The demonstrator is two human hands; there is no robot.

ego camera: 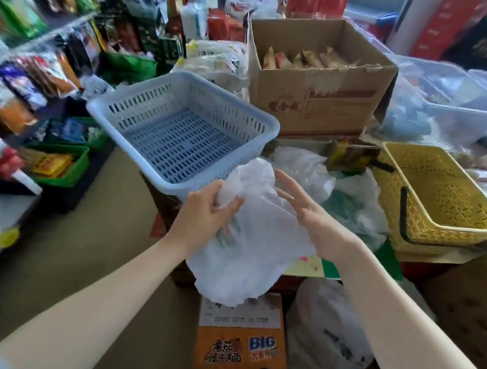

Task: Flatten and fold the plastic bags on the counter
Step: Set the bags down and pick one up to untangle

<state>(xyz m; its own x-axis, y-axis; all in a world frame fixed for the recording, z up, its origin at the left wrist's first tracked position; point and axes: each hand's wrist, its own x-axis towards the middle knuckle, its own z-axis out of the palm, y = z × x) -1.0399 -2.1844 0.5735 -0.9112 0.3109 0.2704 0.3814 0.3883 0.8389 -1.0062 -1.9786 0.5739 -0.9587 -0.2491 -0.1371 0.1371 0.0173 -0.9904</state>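
Holding a thin, crinkly white plastic bag [248, 248] up over the counter edge, in front of a slotted blue plastic basket [183, 127] — the left hand [208, 213] has its bunched top gripped in curled fingers. Right hand [305, 211] is spread wide, fingers straight, just beside the bag; can't tell if it touches. More crumpled bags [346, 199] lie behind, partly hidden, next to a woven-look yellow basket [440, 196].

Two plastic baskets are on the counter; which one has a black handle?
The yellow basket, at the right edge beside the right hand. A black handle lies over its near rim; the blue basket by the left hand shows none.
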